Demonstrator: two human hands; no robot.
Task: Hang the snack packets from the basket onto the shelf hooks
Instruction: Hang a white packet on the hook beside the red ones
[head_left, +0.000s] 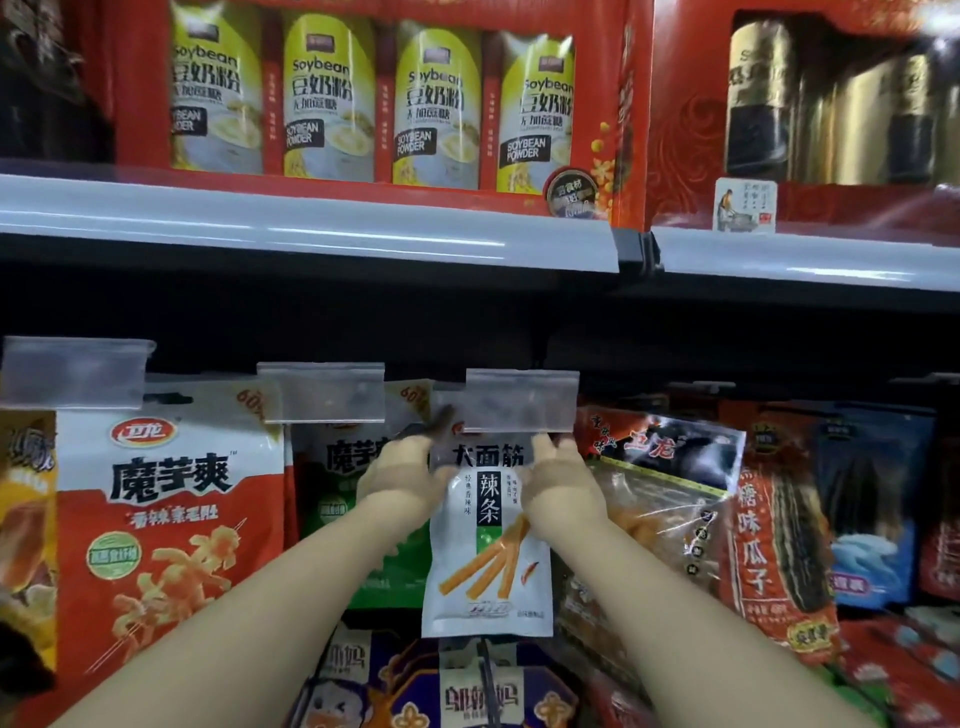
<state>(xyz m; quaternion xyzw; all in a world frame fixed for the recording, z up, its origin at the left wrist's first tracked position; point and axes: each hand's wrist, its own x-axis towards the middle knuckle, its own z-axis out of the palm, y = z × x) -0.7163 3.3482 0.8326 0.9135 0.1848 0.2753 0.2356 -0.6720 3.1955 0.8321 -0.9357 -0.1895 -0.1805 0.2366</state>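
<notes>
1. At nine o'clock hangs a large red and white packet (166, 519) with orange snack pictures, under a clear price-tag holder (72, 371) at about ten o'clock.
2. Just right of it, a second packet (343, 478) with a green lower part hangs behind a second clear tag holder (322, 392); the left arm partly hides it.
3. The left hand (397, 470), a little left of centre, has its fingers curled onto the upper left edge of the white snack packet (488, 540), gripping it there.
4. The white snack packet sits at the centre, upright, its top tucked behind the third clear tag holder (522, 400); whether its hole is on the hook cannot be told, as the holder covers it.
5. The right hand (558, 480), just right of centre, grips the packet's upper right edge, fingertips reaching up under the tag holder.
6. At three o'clock hang a clear and black packet (670, 483) and a red packet of striped seeds (779, 545), side by side.
7. At twelve o'clock, on the upper shelf (311, 228), stands a red gift box (374, 98) showing four yellow soybean powder packs.
8. At six o'clock, below the white packet, lie purple and orange packets (467, 696).
</notes>
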